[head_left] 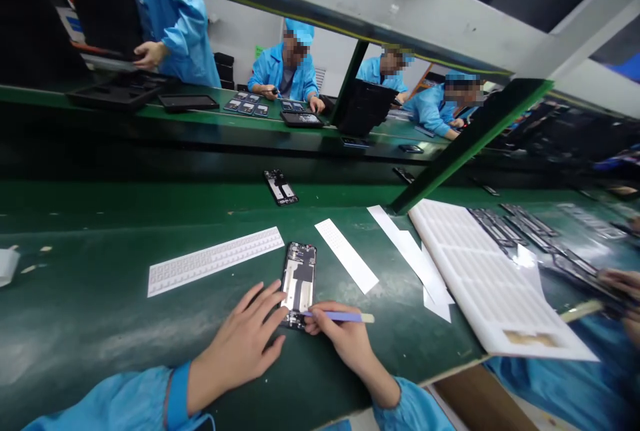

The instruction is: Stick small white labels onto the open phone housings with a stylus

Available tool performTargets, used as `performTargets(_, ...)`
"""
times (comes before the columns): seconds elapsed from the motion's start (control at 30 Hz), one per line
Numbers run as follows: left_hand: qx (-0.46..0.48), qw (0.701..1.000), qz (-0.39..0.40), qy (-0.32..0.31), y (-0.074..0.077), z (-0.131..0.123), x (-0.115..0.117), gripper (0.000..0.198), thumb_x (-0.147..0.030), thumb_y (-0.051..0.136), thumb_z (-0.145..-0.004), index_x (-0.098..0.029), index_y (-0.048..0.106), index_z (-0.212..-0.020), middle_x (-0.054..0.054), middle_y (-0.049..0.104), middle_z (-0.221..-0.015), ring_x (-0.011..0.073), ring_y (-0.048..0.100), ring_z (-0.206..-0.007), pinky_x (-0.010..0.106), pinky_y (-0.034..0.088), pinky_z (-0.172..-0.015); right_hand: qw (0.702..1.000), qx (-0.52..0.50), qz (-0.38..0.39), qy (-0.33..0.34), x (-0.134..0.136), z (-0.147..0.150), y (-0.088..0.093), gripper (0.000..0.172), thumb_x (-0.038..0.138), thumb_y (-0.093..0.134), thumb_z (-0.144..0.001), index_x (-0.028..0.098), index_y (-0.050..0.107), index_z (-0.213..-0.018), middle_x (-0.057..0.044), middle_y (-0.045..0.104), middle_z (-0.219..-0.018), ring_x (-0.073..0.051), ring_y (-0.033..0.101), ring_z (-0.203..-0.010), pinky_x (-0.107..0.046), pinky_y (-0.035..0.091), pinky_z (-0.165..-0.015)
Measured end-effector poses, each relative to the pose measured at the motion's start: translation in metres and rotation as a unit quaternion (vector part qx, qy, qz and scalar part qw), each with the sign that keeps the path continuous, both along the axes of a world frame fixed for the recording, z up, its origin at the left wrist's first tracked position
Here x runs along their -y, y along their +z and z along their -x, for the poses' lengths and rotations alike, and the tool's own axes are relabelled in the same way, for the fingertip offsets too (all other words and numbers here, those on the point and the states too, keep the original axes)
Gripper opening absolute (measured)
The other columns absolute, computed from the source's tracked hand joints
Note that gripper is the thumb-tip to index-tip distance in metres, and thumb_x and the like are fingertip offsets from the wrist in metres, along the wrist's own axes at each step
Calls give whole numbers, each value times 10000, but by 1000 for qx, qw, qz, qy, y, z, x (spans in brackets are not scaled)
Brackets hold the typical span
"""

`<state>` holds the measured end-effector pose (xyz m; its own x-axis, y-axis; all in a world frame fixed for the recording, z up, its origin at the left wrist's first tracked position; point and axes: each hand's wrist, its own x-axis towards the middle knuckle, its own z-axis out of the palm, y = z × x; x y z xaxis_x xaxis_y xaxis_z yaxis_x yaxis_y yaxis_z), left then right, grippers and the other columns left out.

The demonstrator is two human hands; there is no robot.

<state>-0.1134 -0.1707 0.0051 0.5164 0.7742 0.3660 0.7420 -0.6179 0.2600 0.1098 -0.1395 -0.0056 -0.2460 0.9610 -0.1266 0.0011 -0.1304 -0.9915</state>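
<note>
An opened phone body (300,278) lies on the green bench in front of me, its inner parts facing up. My left hand (245,331) rests beside it, palm down with fingers stretched out, the fingertips at the phone's left edge. Between the thumb and fingers of my right hand (345,338) is a slim purple tool (345,317) with a pale end, perhaps tweezers. Its tip is over the lower part of the phone. A white sticker sheet (215,261) lies to the left of the phone, and a second white sheet (347,256) to the right.
Another opened phone (281,188) lies farther back. White strips (413,258) and a white slotted tray (480,271) are on the right, beside several phone frames (540,231). A green post (470,148) slants upward there. Across the bench, several people in blue work.
</note>
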Motion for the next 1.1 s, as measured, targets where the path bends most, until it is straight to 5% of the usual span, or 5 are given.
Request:
performTargets(0.17,-11,1000,7,22,0,7,-1,433,-290,598,-863,-189,511,-1275,105,420,-1449,303,307,-1410,500,345,-1140,1000,2,13,12,-4,2,2,365,509,775,-765,147,759,-807,-90,760,-677,-198,714,-562,-276,601,-564)
performTargets(0.47,-17,998,49,-44,-6,6,-2,351,-281,540,-925,-208,522,-1268,72,565,-1317,236,473,-1298,478,351,-1139,998,46,-22,26,0,-8,-4,307,483,719,-825,179,765,-823,-73,763,-695,-219,719,-581,-315,614,-578)
performTargets(1.1,-15,998,32,-57,-3,5,-3,316,-252,534,-923,-259,571,-1237,56,575,-1295,237,484,-1287,482,362,-1123,998,50,-18,35,-2,-9,-8,264,443,711,-844,185,771,-853,-68,764,-713,-209,711,-594,-296,587,-587)
